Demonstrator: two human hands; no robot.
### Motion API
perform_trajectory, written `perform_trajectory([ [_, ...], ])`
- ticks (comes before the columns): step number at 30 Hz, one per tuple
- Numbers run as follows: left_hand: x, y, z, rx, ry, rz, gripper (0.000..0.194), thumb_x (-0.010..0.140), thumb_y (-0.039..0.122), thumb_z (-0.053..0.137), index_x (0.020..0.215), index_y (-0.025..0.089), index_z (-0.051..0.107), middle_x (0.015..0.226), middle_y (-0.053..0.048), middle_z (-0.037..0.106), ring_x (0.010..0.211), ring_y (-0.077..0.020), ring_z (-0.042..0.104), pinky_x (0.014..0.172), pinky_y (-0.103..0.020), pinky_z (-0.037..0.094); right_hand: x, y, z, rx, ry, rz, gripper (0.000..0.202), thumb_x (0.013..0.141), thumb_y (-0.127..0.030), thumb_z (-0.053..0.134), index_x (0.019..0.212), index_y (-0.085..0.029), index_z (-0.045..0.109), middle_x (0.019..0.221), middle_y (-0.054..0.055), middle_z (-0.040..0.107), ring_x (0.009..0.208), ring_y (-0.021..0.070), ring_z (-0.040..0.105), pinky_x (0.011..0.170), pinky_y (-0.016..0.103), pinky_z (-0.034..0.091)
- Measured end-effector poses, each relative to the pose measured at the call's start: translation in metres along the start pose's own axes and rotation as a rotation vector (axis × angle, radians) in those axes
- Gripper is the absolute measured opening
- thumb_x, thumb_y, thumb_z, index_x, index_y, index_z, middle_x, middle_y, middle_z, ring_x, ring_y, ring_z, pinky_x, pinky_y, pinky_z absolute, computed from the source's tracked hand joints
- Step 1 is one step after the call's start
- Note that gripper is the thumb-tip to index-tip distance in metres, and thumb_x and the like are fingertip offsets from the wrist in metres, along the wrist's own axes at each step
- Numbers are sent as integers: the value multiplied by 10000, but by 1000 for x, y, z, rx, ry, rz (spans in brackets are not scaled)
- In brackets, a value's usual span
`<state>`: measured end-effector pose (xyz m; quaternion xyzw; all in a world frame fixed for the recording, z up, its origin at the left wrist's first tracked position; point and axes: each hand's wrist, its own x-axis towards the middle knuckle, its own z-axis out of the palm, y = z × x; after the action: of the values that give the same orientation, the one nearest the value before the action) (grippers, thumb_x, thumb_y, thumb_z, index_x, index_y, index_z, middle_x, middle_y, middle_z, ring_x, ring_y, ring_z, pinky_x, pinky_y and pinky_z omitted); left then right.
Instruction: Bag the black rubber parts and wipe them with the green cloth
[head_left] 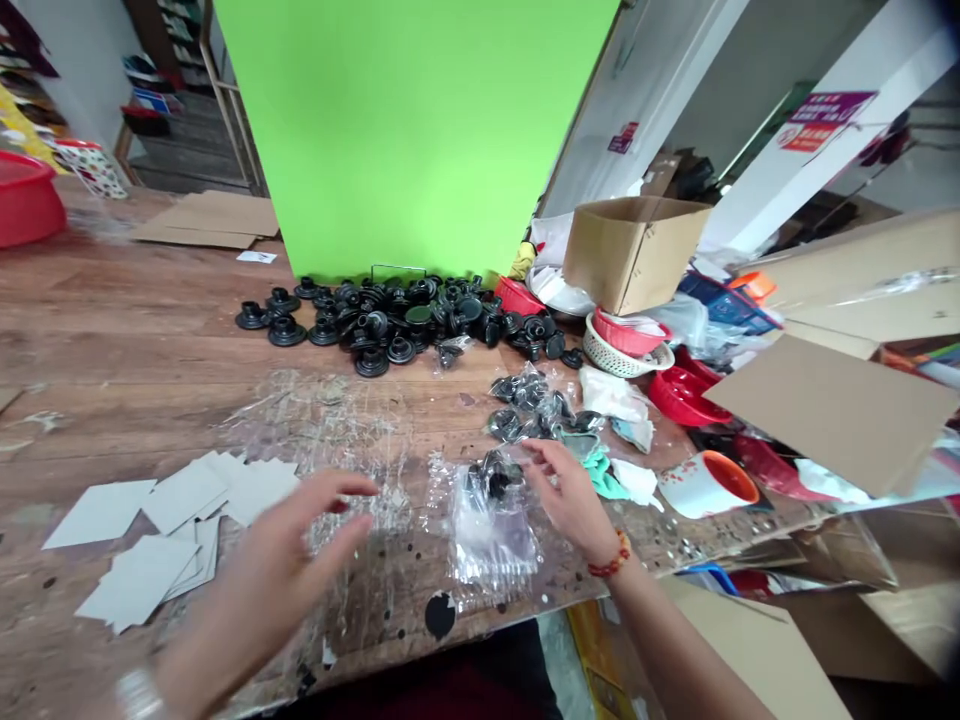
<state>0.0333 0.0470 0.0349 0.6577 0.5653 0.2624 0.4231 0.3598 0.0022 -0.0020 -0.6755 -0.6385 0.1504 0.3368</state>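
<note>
My left hand [289,560] hovers over the worn front of the table, slightly blurred, thumb and fingers apart and nothing between them. White square cards [150,572] lie in loose piles to its left. My right hand [564,497] is open beside a black flanged plastic part [496,478] wrapped in clear film; its fingertips are at the part's right side, and whether they touch it I cannot tell. Below the part, a stack of clear plastic bags [495,545] lies flat. Several bagged black parts [525,400] rest just beyond my right hand.
A heap of bare black flanged parts [405,315] sits against a green panel [420,130]. On the right are a cardboard box [634,250], baskets [626,350], a red bowl [682,398], cloths [604,470] and a white-and-orange cup [709,485]. Flat cardboard [210,215] lies back left.
</note>
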Motion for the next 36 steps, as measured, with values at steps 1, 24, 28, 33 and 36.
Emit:
perform_trajectory([
  [1, 2, 8, 19, 21, -93, 86, 355, 736, 453, 663, 1065, 323, 674, 1136, -38, 667, 1033, -313, 602, 919, -451, 457, 1, 4, -1, 33, -66, 27, 327, 909, -299, 517, 1209, -180, 568, 1122, 105, 607, 944, 203, 586, 847, 385, 501],
  [24, 39, 34, 111, -722, -454, 136, 642, 674, 312, 788, 1223, 240, 462, 1168, -52, 579, 1105, -230, 527, 949, -353, 410, 9, -46, 21, 440, -70, -77, 193, 935, -325, 496, 1031, -188, 593, 970, 40, 641, 893, 159, 589, 825, 281, 466],
  [28, 27, 18, 113, -823, -424, 4, 636, 676, 275, 783, 1228, 267, 465, 1187, -34, 585, 1126, -207, 517, 959, -335, 397, 3, -42, 34, 508, -135, 7, 243, 942, -386, 484, 1019, -183, 592, 927, 35, 648, 855, 155, 593, 773, 266, 485],
  [33, 22, 5, 110, -823, -458, -28, 584, 638, 166, 745, 1174, 244, 526, 1113, -16, 599, 1073, -194, 529, 911, -306, 404, -5, -43, 37, 498, -251, -14, 234, 938, -378, 491, 1024, -180, 581, 921, 34, 649, 820, 151, 605, 730, 258, 493],
  [36, 20, 7, 105, -806, -460, -29, 606, 591, 70, 676, 1163, 228, 558, 1103, -8, 603, 1027, -180, 534, 864, -281, 407, -10, -47, 41, 305, -197, -166, 192, 952, -305, 465, 1064, -190, 569, 991, 62, 650, 912, 174, 604, 816, 291, 476],
])
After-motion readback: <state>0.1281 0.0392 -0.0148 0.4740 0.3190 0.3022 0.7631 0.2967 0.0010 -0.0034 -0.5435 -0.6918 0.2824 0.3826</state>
